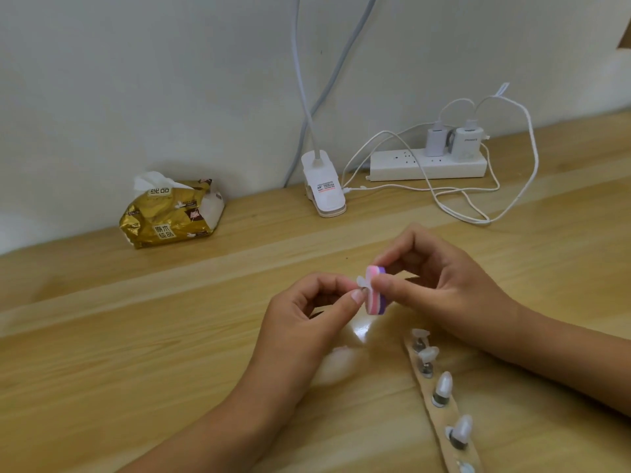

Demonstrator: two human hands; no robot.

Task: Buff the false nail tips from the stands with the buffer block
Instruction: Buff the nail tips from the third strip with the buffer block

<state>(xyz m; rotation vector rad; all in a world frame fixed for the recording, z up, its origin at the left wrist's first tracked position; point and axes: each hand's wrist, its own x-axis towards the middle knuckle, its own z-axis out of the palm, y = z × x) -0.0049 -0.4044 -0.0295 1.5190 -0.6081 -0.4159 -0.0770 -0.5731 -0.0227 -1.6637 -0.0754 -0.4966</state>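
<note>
My left hand [307, 312] pinches a small translucent false nail tip [362, 281] between thumb and forefinger. My right hand [440, 285] grips a pink, white and purple buffer block [479, 298], held upright against the tip above the wooden table. Below my right wrist lies a tan strip [444, 421] with several metal stands. Pale nail tips [444, 384] sit on several of them, running toward the lower right edge of the view.
A gold tissue pack [170, 213] lies at the back left by the wall. A white clip lamp base [324, 189] stands at the back centre. A white power strip [426, 163] with chargers and looping cables [478, 213] sits at the back right.
</note>
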